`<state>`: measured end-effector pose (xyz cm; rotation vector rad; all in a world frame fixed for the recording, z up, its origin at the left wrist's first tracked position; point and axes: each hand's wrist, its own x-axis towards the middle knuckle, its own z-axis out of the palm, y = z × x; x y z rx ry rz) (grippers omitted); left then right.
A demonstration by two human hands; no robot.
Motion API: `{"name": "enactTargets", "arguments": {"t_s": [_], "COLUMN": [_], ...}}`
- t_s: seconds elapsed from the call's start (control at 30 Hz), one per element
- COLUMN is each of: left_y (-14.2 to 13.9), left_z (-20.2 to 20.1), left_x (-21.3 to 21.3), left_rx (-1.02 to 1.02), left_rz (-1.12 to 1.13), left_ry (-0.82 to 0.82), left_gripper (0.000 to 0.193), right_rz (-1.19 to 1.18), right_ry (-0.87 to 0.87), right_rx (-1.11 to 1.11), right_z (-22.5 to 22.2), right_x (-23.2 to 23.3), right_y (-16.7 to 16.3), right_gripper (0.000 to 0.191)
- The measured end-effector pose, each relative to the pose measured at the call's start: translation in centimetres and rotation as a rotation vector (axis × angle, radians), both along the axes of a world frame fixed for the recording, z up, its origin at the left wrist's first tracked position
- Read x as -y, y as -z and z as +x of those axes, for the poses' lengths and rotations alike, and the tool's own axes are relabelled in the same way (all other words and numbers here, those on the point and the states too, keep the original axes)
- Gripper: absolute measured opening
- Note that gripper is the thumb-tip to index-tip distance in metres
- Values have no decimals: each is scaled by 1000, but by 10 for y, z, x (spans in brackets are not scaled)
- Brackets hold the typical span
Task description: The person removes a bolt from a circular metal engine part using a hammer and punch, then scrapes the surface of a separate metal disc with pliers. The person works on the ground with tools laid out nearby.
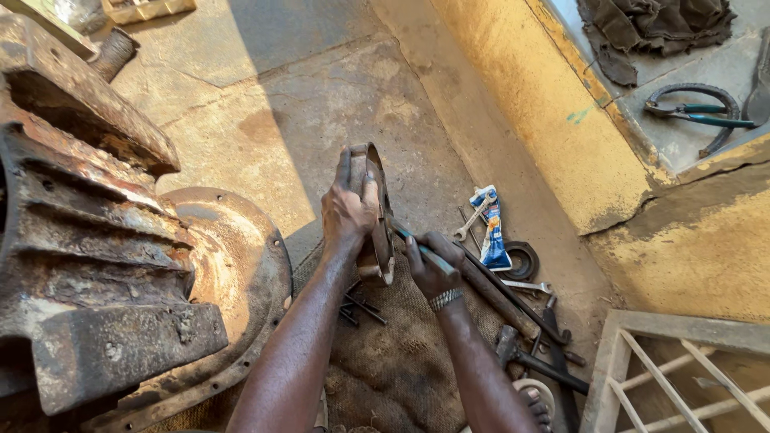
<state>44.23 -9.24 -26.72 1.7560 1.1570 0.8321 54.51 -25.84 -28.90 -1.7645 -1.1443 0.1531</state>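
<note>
Hands | left hand [349, 210] grips metal part [377, 216] upright | right hand [429, 265] clasps tool [425, 252] against it

Bare concrete floor [321, 104] lies open ahead of the left hand [349, 212] and right hand [429, 265], so reaching forward meets nothing. To the left, the rusty machine casing [88, 240] and its round flange [241, 256] block the way. To the right, loose spanners [473, 223], a blue-and-white tube [491, 228] and long bars [513, 309] crowd the floor before the yellow wall [561, 120].

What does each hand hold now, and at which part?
The left hand grips the rusty metal part at its upper edge. The right hand holds a teal-handled tool by its handle.
</note>
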Motion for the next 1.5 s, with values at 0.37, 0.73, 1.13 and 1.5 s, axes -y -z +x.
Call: {"name": "enactTargets", "arguments": {"t_s": [0.37,0.73,1.13,1.5], "left_y": [10,1,2,10], "left_z": [2,1,-3,-1], "left_x": [-5,-1,0,-5], "left_rx": [-96,-56,-24,-100], "left_rz": [8,-32,-15,-14], "left_ry": [-24,-7,-3,-9], "left_gripper": [82,85,87,85], "right_rz": [326,48,254,214], "right_ry": [5,65,53,26], "right_rx": [-60,65,135,42], "right_z": [-3,2,-2,-3], "right_x": [-1,1,6,3], "right_y": [8,12,10,6], "right_gripper": [8,12,13,8]}}
